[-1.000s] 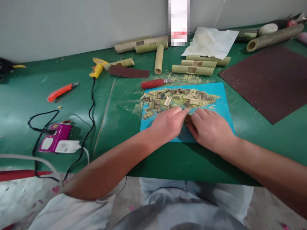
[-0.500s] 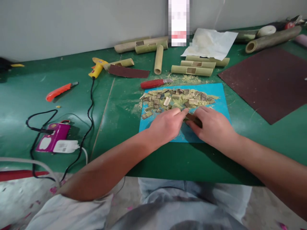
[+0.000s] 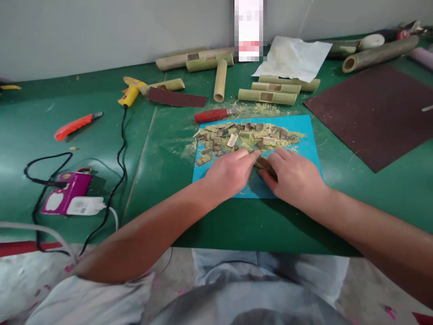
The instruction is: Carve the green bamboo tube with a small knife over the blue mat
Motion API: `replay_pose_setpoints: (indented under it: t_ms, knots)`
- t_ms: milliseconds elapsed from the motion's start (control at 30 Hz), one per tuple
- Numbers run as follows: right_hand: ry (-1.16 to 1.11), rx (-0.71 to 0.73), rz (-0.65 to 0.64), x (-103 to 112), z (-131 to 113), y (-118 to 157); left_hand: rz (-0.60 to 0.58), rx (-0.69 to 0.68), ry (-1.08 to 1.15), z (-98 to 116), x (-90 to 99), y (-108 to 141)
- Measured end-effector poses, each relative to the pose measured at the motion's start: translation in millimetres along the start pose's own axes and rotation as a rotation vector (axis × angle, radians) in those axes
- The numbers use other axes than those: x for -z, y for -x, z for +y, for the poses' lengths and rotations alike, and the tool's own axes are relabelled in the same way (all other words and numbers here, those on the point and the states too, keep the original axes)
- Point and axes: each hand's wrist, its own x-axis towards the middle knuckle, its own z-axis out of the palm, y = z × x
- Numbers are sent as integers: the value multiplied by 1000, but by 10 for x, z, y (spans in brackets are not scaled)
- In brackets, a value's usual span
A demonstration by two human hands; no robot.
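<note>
Over the blue sheet [image 3: 304, 135], both my hands are closed around a short bamboo tube [image 3: 246, 147]. Its pale green end sticks out past the fingers of my left hand [image 3: 232, 170]. My right hand [image 3: 295, 174] grips the nearer end, with the thumb below and the fingers over the top. Between the hands a brown surface [image 3: 265, 165] shows; I cannot tell whether it is the tube's cut opening or a strip of sandpaper. Just beyond the hands lies a heap of bamboo chips [image 3: 252, 134] and shavings. A red-handled knife [image 3: 214, 115] rests behind the sheet.
Cut bamboo tubes [image 3: 267, 97] lie along the back, near a white paper [image 3: 292, 56]. Dark sandpaper [image 3: 375, 117] is at right. On the left are an orange cutter [image 3: 76, 126], a yellow glue gun [image 3: 130, 93] and a purple power strip [image 3: 67, 193] with cords.
The whole view has shifted slightly, so everything appears a little further left and up. Both hands keep their grip on the bamboo tube, in nearly the same pose.
</note>
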Motion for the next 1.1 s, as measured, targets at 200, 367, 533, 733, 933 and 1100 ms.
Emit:
replay_pose_setpoints:
  t_ms: [200, 367, 533, 733, 933, 1100]
  knots:
    - [-20, -62, -40, 19, -9, -12, 0, -13, -19, -14, 4, -5]
    - [34, 16, -14, 16, -28, -8, -5, -7, 26, -16, 10, 17]
    - [20, -12, -1, 10, -30, -8, -10, 5, 21, -13, -2, -10]
    - [108, 64, -16, 35, -82, -10, -2, 11, 92, -31, 24, -13]
    - [80, -6, -2, 40, -71, -2, 6, -18, 45, -25, 19, -11]
    - [203, 73, -17, 30, -126, 7, 25, 1, 106, -32, 20, -26]
